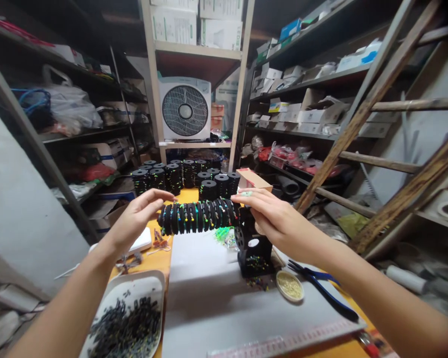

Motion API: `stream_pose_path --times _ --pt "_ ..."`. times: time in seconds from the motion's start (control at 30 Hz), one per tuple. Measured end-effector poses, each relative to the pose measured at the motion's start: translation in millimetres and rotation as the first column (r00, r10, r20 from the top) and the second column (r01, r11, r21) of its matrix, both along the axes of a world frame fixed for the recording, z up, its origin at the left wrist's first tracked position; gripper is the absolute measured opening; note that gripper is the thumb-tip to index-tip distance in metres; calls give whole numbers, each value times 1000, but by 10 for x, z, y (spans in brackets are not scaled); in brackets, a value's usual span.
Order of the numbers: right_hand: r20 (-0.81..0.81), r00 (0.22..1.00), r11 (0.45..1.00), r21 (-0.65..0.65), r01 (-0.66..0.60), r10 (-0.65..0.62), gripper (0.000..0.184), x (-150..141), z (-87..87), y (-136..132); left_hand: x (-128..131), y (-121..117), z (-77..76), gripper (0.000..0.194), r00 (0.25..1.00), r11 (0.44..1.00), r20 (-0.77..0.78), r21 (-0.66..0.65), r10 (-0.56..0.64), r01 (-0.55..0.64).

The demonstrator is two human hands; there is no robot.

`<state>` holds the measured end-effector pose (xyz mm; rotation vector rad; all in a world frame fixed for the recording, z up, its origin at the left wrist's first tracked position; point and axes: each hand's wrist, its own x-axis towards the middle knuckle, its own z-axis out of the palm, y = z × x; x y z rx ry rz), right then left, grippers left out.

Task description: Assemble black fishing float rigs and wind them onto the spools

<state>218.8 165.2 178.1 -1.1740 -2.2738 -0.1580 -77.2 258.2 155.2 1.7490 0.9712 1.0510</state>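
A long black ribbed spool (199, 217), wound in several bands with small coloured beads along it, lies level above the board between my hands. My left hand (142, 211) is at its left end, the fingertips reaching over the top edge. At the right end, the fingers of my right hand (274, 211) rest along the top. Just below that hand stands a black stand with a wheel (254, 248), partly hidden by the hand. Whether the spool is fixed to this stand cannot be seen. Small coloured beads lie around the stand's base.
On a white board (201, 308) lie a dish of pale grains (290, 286), blue-handled pliers (326, 288) and a clear ruler (283, 343). A white tray of small dark parts (125, 323) is at left. Upright black spools (173, 176) stand behind. A wooden ladder (332, 154) leans right.
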Motion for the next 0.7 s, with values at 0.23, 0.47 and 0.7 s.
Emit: stream_pose_path --times 0.23,0.47,0.7 --pt "-146 987 997 5 73 -72 22 -50 -210 -454 -148 -258 -304 68 991 891 -85 435 -104 131" --pt "108 965 905 -334 262 -240 15 33 -938 -668 -147 -193 -231 56 993 909 -78 401 -89 112" --pt "61 937 881 -326 343 -343 12 99 -1244 -543 -200 -100 -63 49 988 950 -91 276 -122 143"
